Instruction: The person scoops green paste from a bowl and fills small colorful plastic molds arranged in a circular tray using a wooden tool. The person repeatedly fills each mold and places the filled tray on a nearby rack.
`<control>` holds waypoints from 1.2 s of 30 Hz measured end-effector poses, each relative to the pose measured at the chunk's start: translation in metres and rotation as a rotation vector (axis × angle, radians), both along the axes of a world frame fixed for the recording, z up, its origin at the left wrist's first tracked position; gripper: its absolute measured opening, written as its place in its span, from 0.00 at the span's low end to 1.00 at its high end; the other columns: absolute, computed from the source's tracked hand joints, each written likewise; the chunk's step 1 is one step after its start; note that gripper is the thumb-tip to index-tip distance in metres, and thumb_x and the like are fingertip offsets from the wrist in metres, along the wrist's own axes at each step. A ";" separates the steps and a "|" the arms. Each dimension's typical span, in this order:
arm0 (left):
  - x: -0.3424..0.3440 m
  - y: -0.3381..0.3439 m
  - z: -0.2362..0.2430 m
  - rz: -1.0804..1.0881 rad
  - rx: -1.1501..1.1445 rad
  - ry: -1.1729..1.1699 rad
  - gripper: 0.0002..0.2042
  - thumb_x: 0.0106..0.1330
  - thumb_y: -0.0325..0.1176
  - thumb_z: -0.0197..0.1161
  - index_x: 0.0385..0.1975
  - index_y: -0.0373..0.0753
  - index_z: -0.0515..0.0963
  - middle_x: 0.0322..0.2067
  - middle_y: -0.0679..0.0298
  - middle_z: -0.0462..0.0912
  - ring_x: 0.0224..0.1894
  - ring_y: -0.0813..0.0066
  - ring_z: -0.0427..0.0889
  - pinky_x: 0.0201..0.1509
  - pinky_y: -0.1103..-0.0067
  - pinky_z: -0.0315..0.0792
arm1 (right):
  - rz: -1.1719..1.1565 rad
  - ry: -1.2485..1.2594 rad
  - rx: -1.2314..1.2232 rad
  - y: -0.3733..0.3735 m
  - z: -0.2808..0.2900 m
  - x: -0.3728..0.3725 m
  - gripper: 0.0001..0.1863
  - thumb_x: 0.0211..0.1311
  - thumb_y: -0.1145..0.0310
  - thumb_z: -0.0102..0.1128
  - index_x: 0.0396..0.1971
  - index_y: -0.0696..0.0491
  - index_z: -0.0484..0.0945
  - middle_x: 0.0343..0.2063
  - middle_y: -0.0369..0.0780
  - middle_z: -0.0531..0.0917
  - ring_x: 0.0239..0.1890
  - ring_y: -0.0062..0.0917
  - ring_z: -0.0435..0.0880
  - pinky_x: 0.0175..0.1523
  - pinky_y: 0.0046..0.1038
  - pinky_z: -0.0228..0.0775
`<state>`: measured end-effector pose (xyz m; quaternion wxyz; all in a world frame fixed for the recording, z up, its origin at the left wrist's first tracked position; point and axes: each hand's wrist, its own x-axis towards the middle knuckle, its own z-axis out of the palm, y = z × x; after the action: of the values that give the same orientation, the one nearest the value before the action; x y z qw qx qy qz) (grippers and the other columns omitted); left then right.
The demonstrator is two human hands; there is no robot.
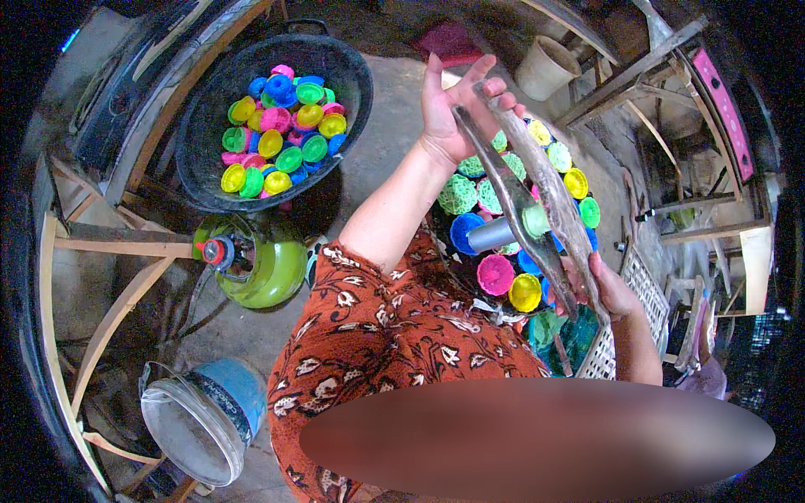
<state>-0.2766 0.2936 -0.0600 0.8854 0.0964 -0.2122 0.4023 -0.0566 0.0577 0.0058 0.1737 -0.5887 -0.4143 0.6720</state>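
Observation:
Two long greyish-brown strips point(549, 189) run side by side between my hands, slanting from upper left to lower right. Their material is unclear; they look glossy at the edges. My left hand point(457, 109) is at their upper ends, thumb and forefinger stretched out, other fingers curled around the far strip. Around the lower end my right hand point(614, 289) is closed. Behind the strips lies a grey tube point(492, 236) with a pale green end. Round it are colourful round pieces: a blue cup point(466, 233), a pink cup point(495, 274), a yellow cup point(525, 292) and a green mesh ball point(458, 194).
A black basin point(194, 172) full of coloured plastic cups stands at the upper left. Below it are a green gas cylinder point(272, 268) and a blue bucket point(239, 398). A white woven crate point(641, 289) is by my right arm. Wooden frames point(126, 243) line both sides.

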 end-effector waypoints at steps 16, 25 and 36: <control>-0.019 0.002 0.002 0.275 -0.267 0.311 0.25 0.60 0.60 0.45 0.34 0.42 0.74 0.10 0.75 0.60 0.15 0.75 0.63 0.31 0.69 0.68 | -0.022 -0.248 0.129 0.020 0.005 -0.026 0.35 0.59 0.37 0.39 0.43 0.58 0.71 0.24 0.37 0.77 0.21 0.21 0.75 0.25 0.23 0.68; -0.005 -0.018 -0.001 0.186 -0.387 0.307 0.23 0.59 0.60 0.46 0.27 0.43 0.73 0.08 0.74 0.56 0.11 0.76 0.59 0.24 0.72 0.61 | -0.058 -0.340 0.123 0.002 0.019 -0.027 0.34 0.58 0.38 0.44 0.42 0.59 0.71 0.20 0.36 0.75 0.19 0.20 0.73 0.22 0.22 0.65; -0.028 -0.011 0.010 0.245 -0.367 0.344 0.23 0.59 0.61 0.41 0.22 0.46 0.68 0.06 0.73 0.54 0.09 0.77 0.56 0.21 0.74 0.59 | -0.101 -0.423 0.250 0.009 0.005 -0.045 0.27 0.60 0.45 0.47 0.36 0.58 0.73 0.17 0.33 0.72 0.15 0.15 0.69 0.20 0.20 0.61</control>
<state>-0.3047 0.2823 -0.0500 0.8557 0.0263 0.0307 0.5159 -0.1018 0.0668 0.0109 0.1878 -0.7100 -0.4915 0.4681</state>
